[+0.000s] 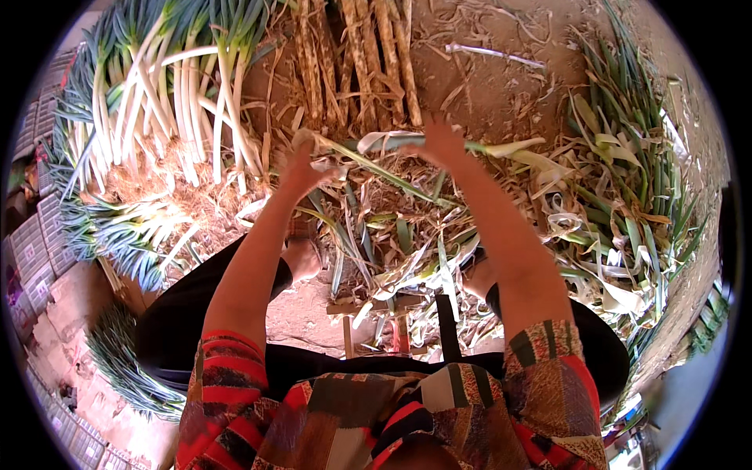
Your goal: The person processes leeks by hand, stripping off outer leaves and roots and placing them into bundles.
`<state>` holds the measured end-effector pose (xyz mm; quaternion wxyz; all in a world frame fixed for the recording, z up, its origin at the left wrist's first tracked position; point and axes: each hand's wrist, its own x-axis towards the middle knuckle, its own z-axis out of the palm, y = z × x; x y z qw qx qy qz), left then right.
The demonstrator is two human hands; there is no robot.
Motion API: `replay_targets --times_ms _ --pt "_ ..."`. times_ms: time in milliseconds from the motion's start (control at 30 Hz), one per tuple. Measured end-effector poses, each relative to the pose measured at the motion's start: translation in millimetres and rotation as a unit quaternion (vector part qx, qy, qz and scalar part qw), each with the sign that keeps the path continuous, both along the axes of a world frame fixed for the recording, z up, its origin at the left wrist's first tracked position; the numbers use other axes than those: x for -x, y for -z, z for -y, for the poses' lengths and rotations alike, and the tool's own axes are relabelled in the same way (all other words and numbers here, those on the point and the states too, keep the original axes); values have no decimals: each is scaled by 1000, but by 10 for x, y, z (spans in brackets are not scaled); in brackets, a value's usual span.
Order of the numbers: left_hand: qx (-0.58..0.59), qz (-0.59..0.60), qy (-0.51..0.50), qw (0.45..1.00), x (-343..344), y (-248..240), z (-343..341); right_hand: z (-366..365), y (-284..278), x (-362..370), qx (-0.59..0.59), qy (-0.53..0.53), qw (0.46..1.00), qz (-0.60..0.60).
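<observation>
My left hand [301, 168] is stretched forward over the litter of leaves, thumb and fingers apart, with a pale patch at its fingertips that I cannot make out. To its right, my right hand [439, 147] also reaches out with the thumb spread away from the fingers; motion blurs it a little. A green and white leek leaf [384, 141] passes at the right hand, and I see no grip on it. Between the hands a long yellow-green leaf [384, 174] slants across the heap of peeled leek leaves [392, 227].
Trimmed white-stemmed leeks [180, 102] stand bunched at the far left, smaller bundles [129, 235] nearer. Brown dry stalks [356, 63] lie ahead. Discarded green leaves [619, 164] pile at the right. A lone thin white stalk [493, 55] lies on the dirt. A wooden frame [376, 305] sits between my legs.
</observation>
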<state>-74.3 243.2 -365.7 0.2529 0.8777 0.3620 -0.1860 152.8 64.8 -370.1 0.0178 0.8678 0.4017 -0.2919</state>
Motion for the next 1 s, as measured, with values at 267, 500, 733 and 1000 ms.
replay_targets --times_ms 267,500,733,1000 --pt "-77 -69 189 976 871 447 1501 1001 64 1250 88 -147 984 52" --pt "323 -62 68 942 877 343 2430 1307 -171 1706 125 -25 978 -166" --pt "574 -65 -209 789 325 -56 2563 1755 351 1527 95 97 941 -309" --pt "636 71 -235 731 -577 -897 2785 1823 -705 479 29 91 972 -216"
